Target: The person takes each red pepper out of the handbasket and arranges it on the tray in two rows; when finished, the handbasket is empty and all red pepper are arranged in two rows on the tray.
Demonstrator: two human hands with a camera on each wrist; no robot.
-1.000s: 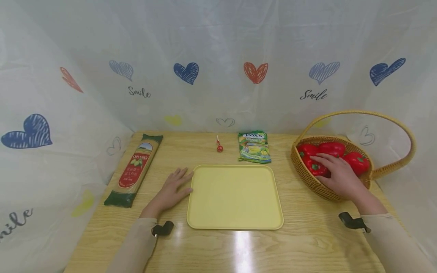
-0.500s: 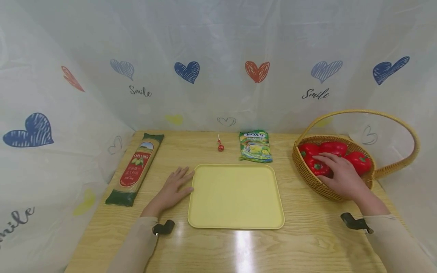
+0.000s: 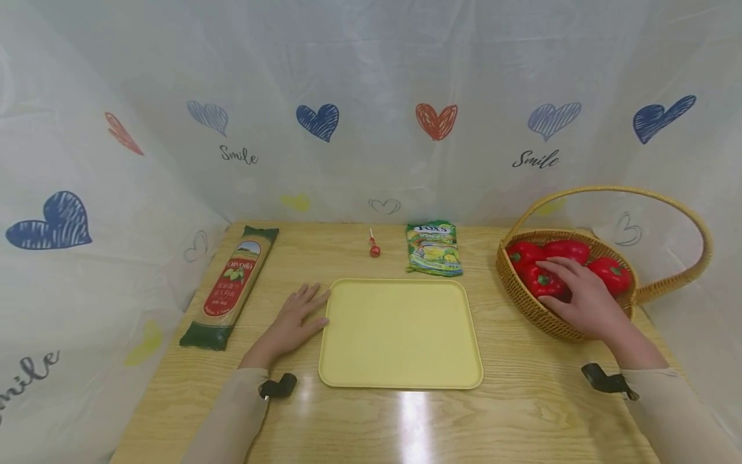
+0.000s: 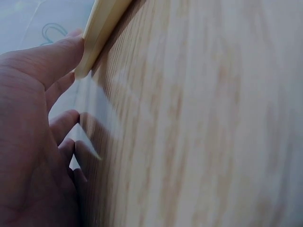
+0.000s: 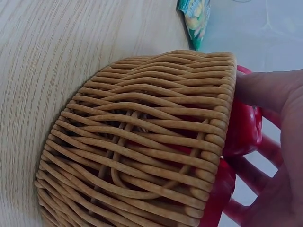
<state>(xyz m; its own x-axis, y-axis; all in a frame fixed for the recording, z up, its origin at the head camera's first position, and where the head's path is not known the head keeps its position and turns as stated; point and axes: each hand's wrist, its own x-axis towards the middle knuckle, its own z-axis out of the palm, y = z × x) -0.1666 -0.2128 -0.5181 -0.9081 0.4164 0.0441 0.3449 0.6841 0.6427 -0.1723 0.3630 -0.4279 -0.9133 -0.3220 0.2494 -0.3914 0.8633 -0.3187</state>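
My right hand point(image 3: 585, 301) reaches into the wicker basket point(image 3: 524, 308) and holds a red bell pepper point(image 3: 540, 281) between thumb and fingers. In the right wrist view the thumb lies at the basket rim, and the fingers curve behind the glossy pepper point(image 5: 244, 130). Other red bell peppers point(image 3: 611, 274) lie around it in the basket. On the left, my left hand point(image 3: 292, 322) is spread on the table, its fingertips and thumb at the left edge of the yellow tray point(image 3: 400, 335). The left wrist view has the thumb against the tray's rim point(image 4: 94, 40).
A long pack of pasta point(image 3: 228, 290) lies at the left. Behind the tray are a red lollipop point(image 3: 374, 250) and a green candy bag point(image 3: 434, 249). The basket's tall handle point(image 3: 666, 206) arches up to the right. A printed curtain point(image 3: 371, 129) hangs behind the table.
The right hand and the pepper in it have shifted slightly right within the basket. The left hand stays at the tray; the whole view moved a little at first.
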